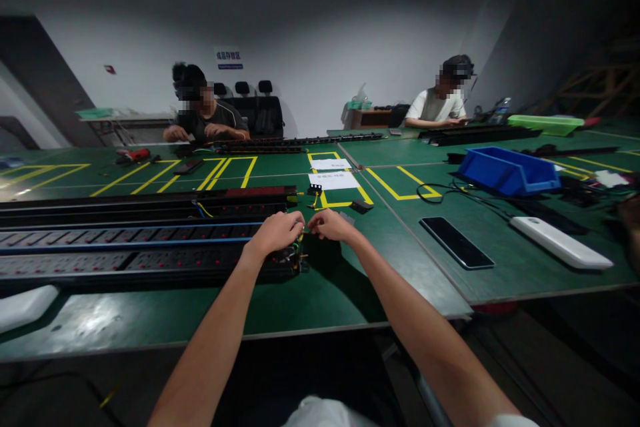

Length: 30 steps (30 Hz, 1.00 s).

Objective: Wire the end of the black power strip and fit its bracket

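Long black strips with rows of sockets (180, 259) lie side by side on the green table (280, 310), reaching from the left edge to the middle. Over the right end of these strips rests my left hand (278, 231), its fingers bent and closed near the wire ends; what they pinch is too small to name. Just right of it, my right hand (327, 224) has thumb and fingertips pressed together at a thin wire (307, 232) that comes from the strip end. Coloured wires (299, 255) stick out below my left hand.
A phone (457, 242), a white case (560, 242) and a blue bin (507, 171) are on the right. Paper sheets (334, 181) and a small black part (361, 206) lie beyond my hands. Two people sit across the table. A white object (27, 307) is front left.
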Tool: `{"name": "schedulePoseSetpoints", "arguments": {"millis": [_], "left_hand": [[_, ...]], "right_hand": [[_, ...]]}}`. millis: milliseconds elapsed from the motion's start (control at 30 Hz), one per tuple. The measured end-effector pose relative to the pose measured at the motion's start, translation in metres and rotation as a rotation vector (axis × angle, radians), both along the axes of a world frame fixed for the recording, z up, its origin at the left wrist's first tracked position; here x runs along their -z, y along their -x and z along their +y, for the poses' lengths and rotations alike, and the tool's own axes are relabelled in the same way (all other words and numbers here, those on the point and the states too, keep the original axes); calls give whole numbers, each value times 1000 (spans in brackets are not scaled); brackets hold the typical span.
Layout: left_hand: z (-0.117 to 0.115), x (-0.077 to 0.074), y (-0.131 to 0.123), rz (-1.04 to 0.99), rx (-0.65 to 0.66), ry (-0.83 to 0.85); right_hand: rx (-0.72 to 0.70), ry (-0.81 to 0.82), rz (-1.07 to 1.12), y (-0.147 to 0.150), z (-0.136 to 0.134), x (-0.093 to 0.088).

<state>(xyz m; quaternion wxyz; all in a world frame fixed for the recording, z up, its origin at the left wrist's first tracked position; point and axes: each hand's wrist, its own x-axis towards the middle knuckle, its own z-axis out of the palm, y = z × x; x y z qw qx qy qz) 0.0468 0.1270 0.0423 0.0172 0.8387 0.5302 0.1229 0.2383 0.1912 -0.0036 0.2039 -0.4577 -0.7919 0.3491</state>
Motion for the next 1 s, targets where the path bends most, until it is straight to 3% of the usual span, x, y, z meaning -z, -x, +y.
{"name": "schedulePoseSetpoints", "arguments": {"millis": [200,400,500,700,900,1000], "left_hand": [[0,-4,0,17,-59,-86],[4,-10,11,-97,-308,-215],[5,-8,15,-122,-354,-199],[9,-3,18,-111,-322,-139],[13,5,23,-130,-138,-70],[16,11,23,-139,-107,-9]], "right_hand": [[4,0,-7,-1,2,3],[91,-104,46,2,0,2],[123,-174,82,7,-5,1],[98,-233,63,18,-8,7],[78,-158,148,19,-3,18],[16,-180,156,18,-6,16]]}}
